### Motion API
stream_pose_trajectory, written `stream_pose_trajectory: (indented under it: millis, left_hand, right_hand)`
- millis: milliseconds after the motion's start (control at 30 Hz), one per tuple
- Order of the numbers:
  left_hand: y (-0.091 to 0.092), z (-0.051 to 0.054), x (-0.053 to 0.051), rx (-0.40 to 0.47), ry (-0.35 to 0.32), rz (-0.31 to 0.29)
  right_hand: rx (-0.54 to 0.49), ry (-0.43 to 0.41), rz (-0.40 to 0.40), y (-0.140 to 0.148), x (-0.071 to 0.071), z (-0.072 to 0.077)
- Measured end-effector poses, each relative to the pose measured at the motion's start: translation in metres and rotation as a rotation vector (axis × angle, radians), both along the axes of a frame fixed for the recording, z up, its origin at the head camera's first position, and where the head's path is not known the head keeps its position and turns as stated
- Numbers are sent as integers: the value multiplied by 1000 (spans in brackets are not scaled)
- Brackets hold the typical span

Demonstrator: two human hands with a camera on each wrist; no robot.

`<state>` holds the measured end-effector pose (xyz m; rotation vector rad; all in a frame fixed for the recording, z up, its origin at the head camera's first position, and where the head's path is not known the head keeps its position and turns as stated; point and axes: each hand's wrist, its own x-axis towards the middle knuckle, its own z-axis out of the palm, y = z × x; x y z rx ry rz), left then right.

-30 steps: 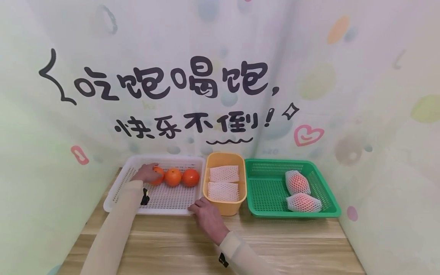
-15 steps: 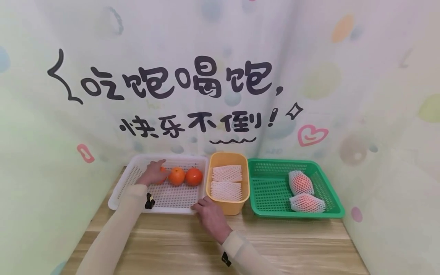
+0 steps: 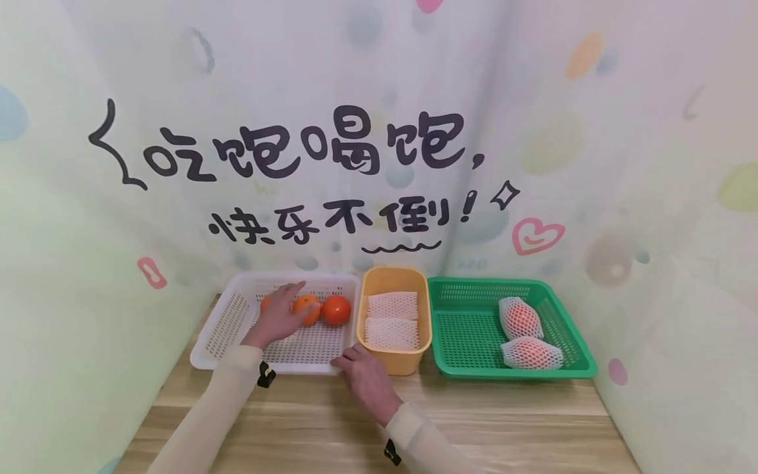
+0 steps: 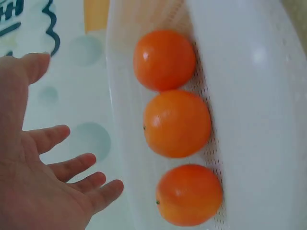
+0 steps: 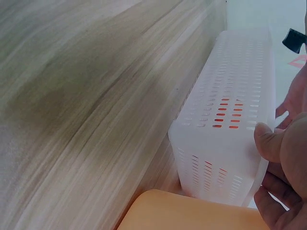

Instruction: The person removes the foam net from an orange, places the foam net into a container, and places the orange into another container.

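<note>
Three round orange-red fruits, which look like oranges, lie in a row in the white basket [image 3: 284, 367]. In the left wrist view the far orange [image 4: 164, 60], the middle orange [image 4: 177, 123] and the near orange [image 4: 189, 195] all show whole. My left hand [image 3: 278, 317] hovers over the row with its fingers spread and holds nothing; in the head view it partly covers the left and middle fruit. At the basket's near right corner my right hand [image 3: 368, 382] grips the rim, its thumb [image 5: 268, 143] on the outer wall.
Right of the white basket stands a yellow box [image 3: 403, 361] with white foam net sleeves [image 3: 392, 306] in two stacks. Beyond it, a green basket [image 3: 468, 329] holds two net-wrapped fruits [image 3: 522, 319]. A wooden tabletop [image 3: 331, 421] lies in front; a printed curtain hangs behind.
My left hand has moved right and lifted off the leftmost orange, opening its fingers over the row. The right hand stays at the basket corner. The head view has shifted slightly.
</note>
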<state>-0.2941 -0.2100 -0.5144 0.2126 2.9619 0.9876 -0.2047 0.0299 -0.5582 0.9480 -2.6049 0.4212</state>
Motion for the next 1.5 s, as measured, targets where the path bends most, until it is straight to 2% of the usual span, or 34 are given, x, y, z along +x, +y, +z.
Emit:
stream_pose_trajectory:
  millis: [233, 433, 567, 767, 967, 1133, 1333, 1500]
  left_hand:
    - [23, 6, 22, 12, 59, -24]
    - [38, 3, 37, 64, 84, -69]
    - [44, 0, 47, 63, 91, -91]
    - [53, -1, 63, 64, 61, -110]
    - [67, -8, 75, 112, 60, -166]
    - [76, -17, 85, 165, 42, -185]
    - [81, -31, 94, 132, 14, -190]
    - [85, -36, 96, 115, 72, -196]
  right_hand:
    - [-28, -32, 46, 5, -1, -2]
    - [-75, -88, 119, 15, 3, -4]
    - [-103, -164, 152, 25, 12, 9]
    - [-167, -159, 193, 41, 21, 34]
    - [-163, -121, 125, 68, 18, 45]
    - [-168, -114, 48, 96, 11, 54]
    - [-176, -135, -54, 132, 2, 66]
    - [-144, -129, -135, 162, -7, 76]
